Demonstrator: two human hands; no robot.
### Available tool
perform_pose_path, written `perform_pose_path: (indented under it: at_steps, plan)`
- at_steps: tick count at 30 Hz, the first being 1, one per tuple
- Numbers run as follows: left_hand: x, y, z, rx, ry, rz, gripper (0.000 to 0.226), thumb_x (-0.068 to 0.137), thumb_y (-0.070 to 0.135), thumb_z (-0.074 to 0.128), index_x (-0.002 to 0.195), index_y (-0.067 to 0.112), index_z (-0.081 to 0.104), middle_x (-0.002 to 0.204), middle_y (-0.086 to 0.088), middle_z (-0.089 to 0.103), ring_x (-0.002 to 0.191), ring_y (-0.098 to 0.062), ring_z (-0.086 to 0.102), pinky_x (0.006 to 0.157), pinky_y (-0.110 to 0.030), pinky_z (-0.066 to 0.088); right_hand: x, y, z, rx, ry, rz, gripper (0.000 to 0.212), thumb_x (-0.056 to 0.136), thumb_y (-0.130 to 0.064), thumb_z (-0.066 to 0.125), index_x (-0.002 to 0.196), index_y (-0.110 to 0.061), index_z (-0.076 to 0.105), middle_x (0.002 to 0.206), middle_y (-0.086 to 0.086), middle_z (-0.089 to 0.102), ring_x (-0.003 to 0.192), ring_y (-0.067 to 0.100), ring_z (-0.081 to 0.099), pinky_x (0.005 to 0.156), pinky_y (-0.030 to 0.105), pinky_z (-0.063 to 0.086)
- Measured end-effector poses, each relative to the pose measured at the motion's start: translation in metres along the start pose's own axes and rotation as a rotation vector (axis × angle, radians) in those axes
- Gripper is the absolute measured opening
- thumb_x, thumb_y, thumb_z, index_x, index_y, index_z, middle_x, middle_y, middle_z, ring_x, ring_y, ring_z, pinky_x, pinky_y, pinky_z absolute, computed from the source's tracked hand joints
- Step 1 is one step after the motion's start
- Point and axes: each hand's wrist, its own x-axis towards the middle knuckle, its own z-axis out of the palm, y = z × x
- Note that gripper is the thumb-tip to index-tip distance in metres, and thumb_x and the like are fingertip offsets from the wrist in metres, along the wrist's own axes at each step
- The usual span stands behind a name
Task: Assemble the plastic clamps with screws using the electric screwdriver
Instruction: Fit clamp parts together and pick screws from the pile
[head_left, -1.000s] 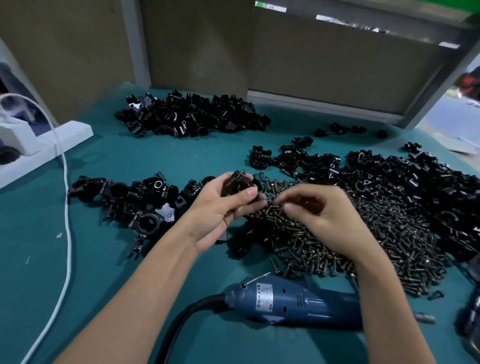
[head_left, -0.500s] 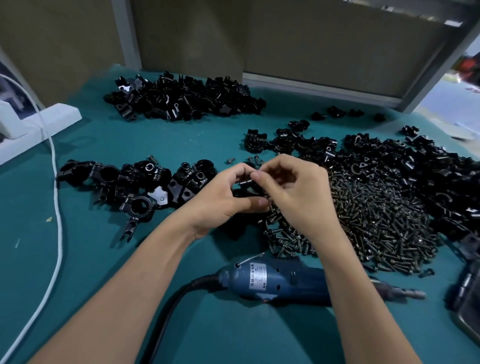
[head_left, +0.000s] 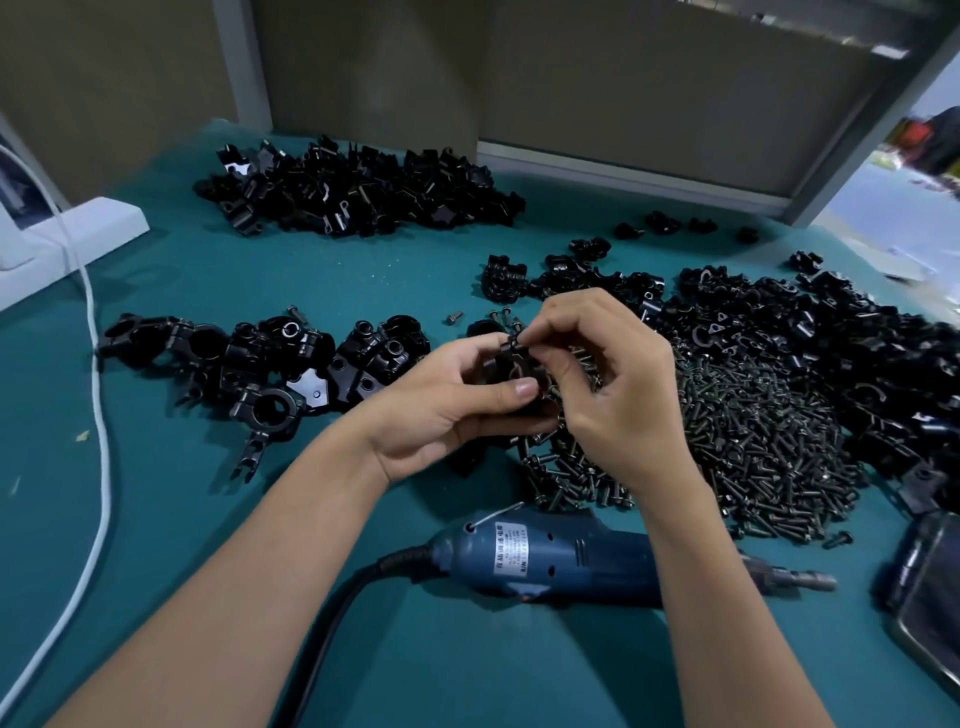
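Across a teal-covered workbench (head_left: 311, 280), heaps of loose black plastic clamp parts (head_left: 831, 338) are lying beside a broad pile of dark metal screws (head_left: 753, 441). A blue corded electric screwdriver (head_left: 561, 558) is lying on its side nearer the person, partly hidden under the right forearm. Over the pile's left edge the left hand (head_left: 436, 410) is curling round a small black plastic clamp (head_left: 511, 364), thumb across its front. The right hand (head_left: 618, 395) is arching over it, thumb and forefinger pinching at its top edge. Whether a screw is sitting between those fingertips is too small to tell; the fingers are hiding most of the clamp.
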Motion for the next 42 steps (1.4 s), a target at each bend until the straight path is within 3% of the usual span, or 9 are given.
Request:
perform_pose_path:
  at_steps: [6,12,20,25,27,31,36,39,42]
  plan:
    - [-0.002,0.001,-0.004,-0.03,-0.031,-0.002,0.047,0.081,0.002,0.065,0.125,-0.008,0.051,0.103,-0.012,0.072,0.102,-0.024,0.07,0.082,-0.033,0.06,-0.003,-0.002,0.008,0.014,-0.072,0.038,0.022,0.082,0.017,0.056,0.09,-0.002,0.065,0.1,0.002,0.057,0.097,0.013,0.056,0.084,0.024,0.047]
    - [0.001,-0.001,-0.003,0.225,0.128,0.04,0.03,0.082,-0.003,0.067,0.111,0.0,0.058,0.118,-0.011,0.069,0.101,-0.026,0.072,0.078,-0.029,0.059,-0.004,0.0,0.016,-0.013,0.01,0.361,0.02,0.09,-0.035,0.067,0.09,-0.014,0.068,0.079,-0.007,0.064,0.073,0.007,0.061,0.063,0.022,0.051]
    - [0.001,0.001,-0.005,0.158,0.187,0.064,0.041,0.071,0.007,0.071,0.109,0.001,0.058,0.105,-0.013,0.066,0.097,-0.025,0.071,0.082,-0.035,0.061,-0.006,0.004,0.008,0.003,-0.03,0.294,0.006,0.091,-0.008,0.065,0.087,-0.011,0.061,0.076,-0.01,0.063,0.071,0.009,0.059,0.065,0.026,0.05]
    - [0.003,0.002,-0.005,-0.024,0.276,0.165,0.04,0.072,0.003,0.066,0.111,0.003,0.058,0.09,-0.008,0.068,0.087,-0.023,0.072,0.074,-0.03,0.061,-0.013,0.007,-0.014,0.01,-0.594,0.391,0.014,0.085,-0.009,0.072,0.082,-0.022,0.069,0.077,-0.013,0.067,0.073,0.002,0.061,0.068,0.013,0.045]
    - [0.002,0.002,-0.005,-0.077,0.273,0.19,0.04,0.073,0.001,0.064,0.113,0.004,0.057,0.09,-0.011,0.066,0.089,-0.026,0.072,0.076,-0.032,0.06,-0.023,0.002,-0.015,-0.006,-0.675,0.359,0.01,0.084,-0.011,0.074,0.086,-0.021,0.072,0.082,-0.014,0.069,0.078,-0.001,0.061,0.071,0.01,0.042]
    - [0.002,0.002,-0.005,-0.11,0.258,0.199,0.041,0.074,-0.002,0.064,0.114,0.004,0.057,0.089,-0.013,0.072,0.097,-0.03,0.072,0.079,-0.033,0.06,-0.046,-0.003,-0.033,-0.139,-0.47,0.344,0.016,0.087,-0.019,0.07,0.101,-0.025,0.072,0.103,-0.018,0.063,0.098,-0.003,0.058,0.09,0.014,0.045]
    - [0.004,0.001,-0.004,-0.131,0.26,0.192,0.041,0.071,-0.005,0.065,0.111,0.003,0.058,0.087,-0.012,0.074,0.097,-0.03,0.072,0.078,-0.033,0.061,-0.073,0.021,-0.098,-0.688,0.02,0.668,0.02,0.081,-0.011,0.075,0.098,-0.019,0.071,0.09,-0.006,0.066,0.076,0.01,0.058,0.072,0.029,0.048]
    - [0.004,0.0,-0.004,-0.138,0.263,0.184,0.041,0.07,-0.006,0.066,0.11,0.003,0.059,0.092,-0.014,0.074,0.098,-0.031,0.072,0.077,-0.031,0.06,-0.076,0.036,-0.112,-0.772,-0.03,0.792,0.03,0.079,-0.02,0.08,0.107,-0.014,0.072,0.093,0.005,0.071,0.077,0.019,0.062,0.071,0.026,0.046]
    - [0.005,0.0,-0.005,-0.137,0.26,0.184,0.042,0.07,-0.005,0.067,0.11,0.003,0.06,0.091,-0.013,0.074,0.099,-0.032,0.072,0.078,-0.032,0.06,-0.079,0.044,-0.108,-0.743,-0.086,0.833,0.031,0.08,-0.023,0.08,0.109,-0.014,0.073,0.079,0.007,0.072,0.047,0.014,0.06,0.049,0.021,0.044]
